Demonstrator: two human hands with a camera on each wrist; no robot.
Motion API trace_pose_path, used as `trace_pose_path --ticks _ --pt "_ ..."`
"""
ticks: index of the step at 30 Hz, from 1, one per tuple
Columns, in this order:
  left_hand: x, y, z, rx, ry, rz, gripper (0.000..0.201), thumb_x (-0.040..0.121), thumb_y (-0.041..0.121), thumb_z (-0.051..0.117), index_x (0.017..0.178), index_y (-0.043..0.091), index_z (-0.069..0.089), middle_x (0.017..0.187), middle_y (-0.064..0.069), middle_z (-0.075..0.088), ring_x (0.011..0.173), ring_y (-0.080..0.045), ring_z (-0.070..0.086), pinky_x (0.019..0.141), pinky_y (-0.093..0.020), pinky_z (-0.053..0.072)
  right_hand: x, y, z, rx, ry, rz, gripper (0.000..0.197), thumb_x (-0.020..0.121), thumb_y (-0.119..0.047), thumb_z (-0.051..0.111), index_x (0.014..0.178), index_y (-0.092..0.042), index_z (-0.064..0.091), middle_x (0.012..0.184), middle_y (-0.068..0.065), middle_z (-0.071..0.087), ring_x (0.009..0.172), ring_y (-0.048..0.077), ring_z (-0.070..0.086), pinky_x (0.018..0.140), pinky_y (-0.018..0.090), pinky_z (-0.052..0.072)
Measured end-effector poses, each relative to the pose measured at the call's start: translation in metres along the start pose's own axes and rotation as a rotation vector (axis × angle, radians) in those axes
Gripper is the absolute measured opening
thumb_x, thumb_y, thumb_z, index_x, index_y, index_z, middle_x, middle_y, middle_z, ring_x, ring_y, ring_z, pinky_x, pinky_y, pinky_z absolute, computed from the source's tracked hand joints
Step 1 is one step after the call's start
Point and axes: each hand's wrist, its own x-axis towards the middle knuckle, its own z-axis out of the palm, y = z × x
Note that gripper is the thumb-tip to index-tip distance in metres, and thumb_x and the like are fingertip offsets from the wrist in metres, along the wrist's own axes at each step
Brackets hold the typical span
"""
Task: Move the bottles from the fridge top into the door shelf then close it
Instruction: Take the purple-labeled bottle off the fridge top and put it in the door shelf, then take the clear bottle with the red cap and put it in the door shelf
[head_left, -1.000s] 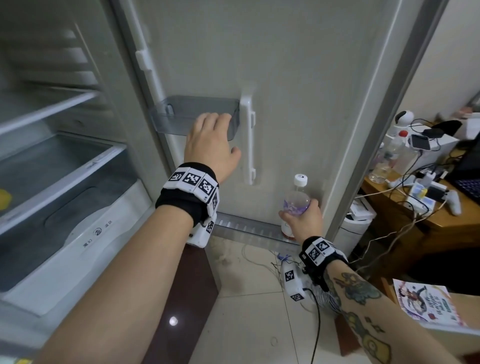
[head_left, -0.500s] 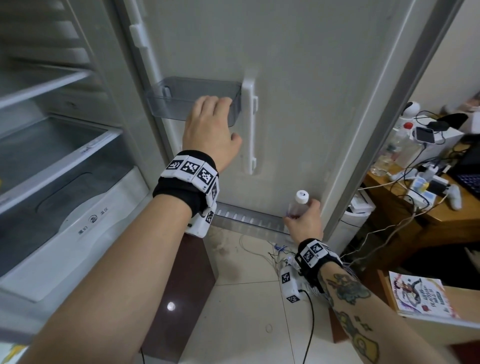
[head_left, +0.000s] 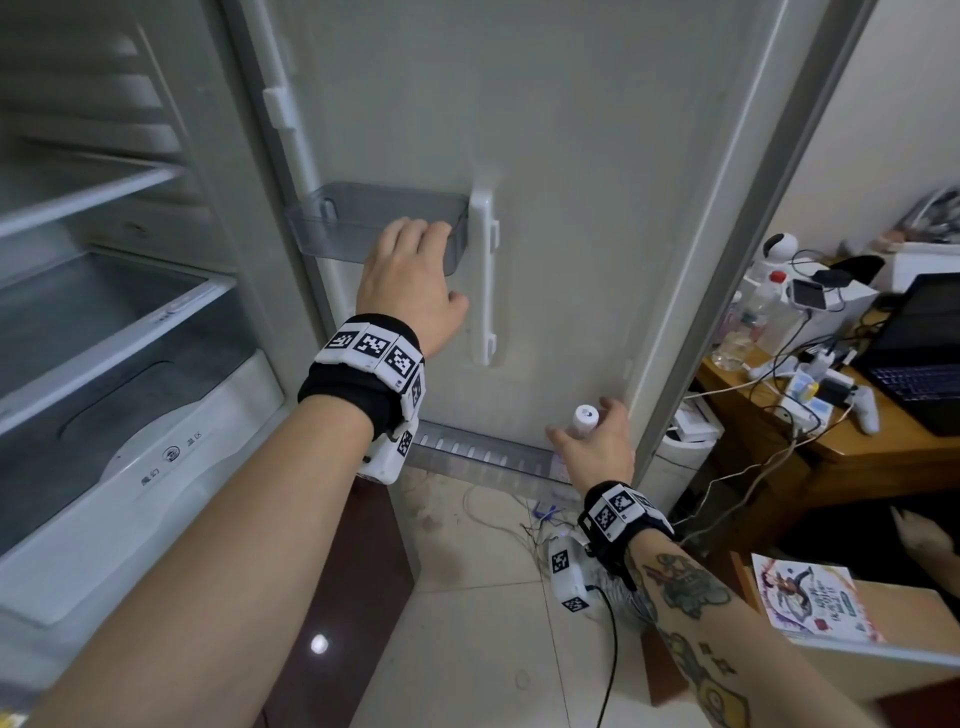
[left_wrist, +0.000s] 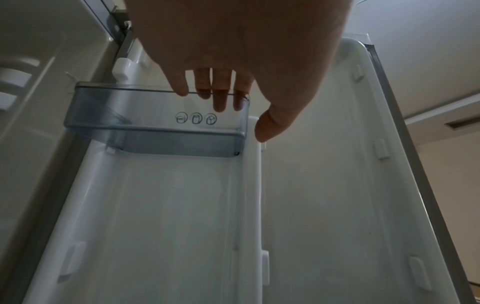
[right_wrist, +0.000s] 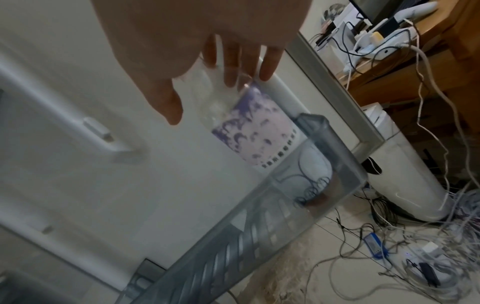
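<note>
Head view showed the right hand (head_left: 597, 447) low in the centre-right of the frame, fingers spread and loose around the neck of the bottle (head_left: 584, 418). Whether they were touching it could not be told. The bottle stood in the right end of the lower door shelf (head_left: 483, 457), its white cap just above the hand. In the right wrist view the bottle (right_wrist: 249, 131) leaned slightly inside the shelf (right_wrist: 335, 164), purple label above the clear rail.

The left hand (head_left: 410, 280), mid-frame, hooked its fingers (left_wrist: 221, 96) over the rim of the small upper bin (left_wrist: 155, 123), steadying the fridge door (head_left: 597, 182).

Likely risks: with the hand so loose, the leaning bottle could tip sideways along the shelf, since nothing else stood there to brace it. A hard swing of the door shut could also topple it.

The lower shelf held only this bottle in the part visible; the upper bin held nothing but fingertips.
</note>
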Motion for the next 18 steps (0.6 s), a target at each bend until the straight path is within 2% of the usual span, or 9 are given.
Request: trace_pose_path --ticks 3,8,10,14,18 --pt "-0.001 -0.003 -0.006 -0.01 -0.053 0.007 0.063 0.079 0.02 0.059 0.138 0.01 0.04 0.143 -0.009 0.043 0.139 -0.029 0.027 0.115 -0.038 0.024 0.002 -0.018 -0.013 0.012 0.014 -0.074 0.082 0.073 -0.05 0.075 0.139 -0.015 0.04 0.137 0.006 0.054 0.122 0.026 0.056 0.104 0.046 0.045" --pt "-0.001 -0.003 -0.025 -0.068 -0.178 -0.041 0.073 0.085 0.024 0.056 0.149 0.014 0.024 0.158 -0.005 0.023 0.147 -0.021 0.014 0.119 -0.04 0.017 0.001 -0.06 -0.035 0.01 0.043 -0.18 0.079 0.078 -0.051 0.069 0.141 -0.014 0.038 0.142 0.008 0.049 0.127 0.025 0.052 0.107 0.047 0.044" --pt "-0.002 -0.002 -0.038 -0.096 -0.143 -0.066 0.07 0.086 0.024 0.055 0.148 0.011 0.027 0.158 -0.007 0.025 0.146 -0.022 0.018 0.118 -0.041 0.018 -0.002 -0.085 -0.043 0.017 0.056 -0.224 0.076 0.08 -0.049 0.066 0.141 -0.014 0.039 0.142 0.008 0.049 0.129 0.025 0.05 0.108 0.048 0.042" --pt "-0.001 -0.004 -0.08 -0.097 0.0 -0.103 0.058 0.084 0.024 0.057 0.137 0.008 0.04 0.141 -0.012 0.047 0.13 -0.029 0.041 0.108 -0.043 0.032 -0.013 -0.151 -0.057 0.075 0.055 -0.327 0.07 0.08 -0.048 0.063 0.139 -0.017 0.043 0.14 0.003 0.05 0.127 0.023 0.05 0.107 0.047 0.043" --pt "0.002 -0.023 -0.136 -0.08 0.113 -0.149 0.059 0.084 0.026 0.057 0.138 0.009 0.041 0.14 -0.011 0.048 0.128 -0.03 0.043 0.106 -0.042 0.035 -0.034 -0.234 -0.071 0.218 0.026 -0.49 0.06 0.081 -0.04 0.065 0.133 -0.016 0.048 0.131 0.002 0.052 0.121 0.019 0.051 0.106 0.044 0.043"
